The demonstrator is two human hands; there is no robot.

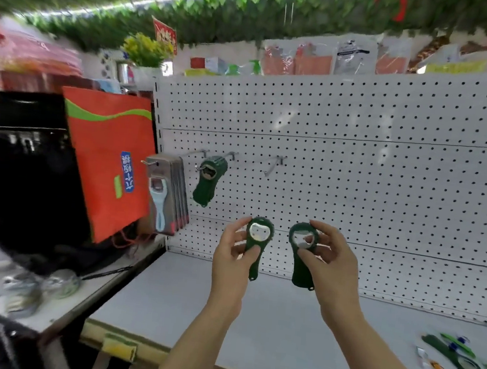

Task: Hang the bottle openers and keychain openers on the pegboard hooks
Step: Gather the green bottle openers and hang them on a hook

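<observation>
My left hand (233, 252) holds a dark green bottle opener (256, 245) upright by its handle, in front of the white pegboard (358, 166). My right hand (329, 259) holds a second dark green opener (302, 259) beside it, fingers pinching its metal-ringed head. Above and to the left, several green openers (208, 180) hang on a hook. One bare hook (273, 165) sticks out to their right. A stack of carded blue openers (164, 197) hangs on the leftmost hook. More green, orange and silver openers (458, 361) lie on the shelf at the right.
A white shelf (252, 320) runs under the pegboard. An orange paper bag (106, 164) stands to the left against the board's edge, with dark goods and metal items on a lower counter (44, 292). Packaged goods and leafy decoration sit above the board.
</observation>
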